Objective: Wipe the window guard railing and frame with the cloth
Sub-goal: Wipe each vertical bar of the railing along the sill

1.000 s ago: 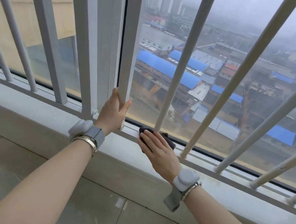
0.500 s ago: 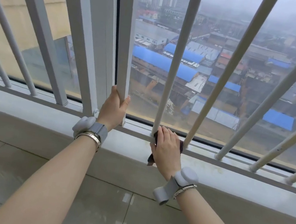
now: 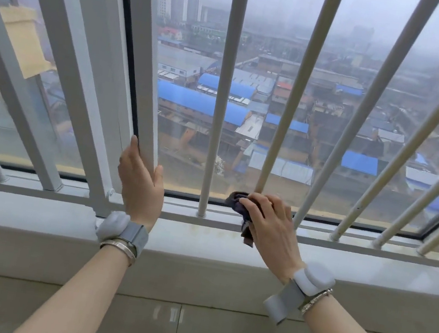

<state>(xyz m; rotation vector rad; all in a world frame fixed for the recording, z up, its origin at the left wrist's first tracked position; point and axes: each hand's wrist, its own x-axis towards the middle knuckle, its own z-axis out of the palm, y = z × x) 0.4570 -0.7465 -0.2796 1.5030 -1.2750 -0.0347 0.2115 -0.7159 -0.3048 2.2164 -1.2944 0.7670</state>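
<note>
I see one dark cloth (image 3: 243, 209) bunched at base of round bar (image 3: 284, 124), on bottom rail (image 3: 65, 196), at 4 o'clock from frame centre. Right hand (image 3: 270, 225) grips cloth, fingers curled over it, loose end hanging at 6 o'clock. Left hand (image 3: 140, 183) at 9 o'clock of cloth, wraps flat frame post (image 3: 141, 69), thumb on one side, fingers on other. I count two grey wrist units, one per wrist. Sill (image 3: 34, 213) below rail.
</note>
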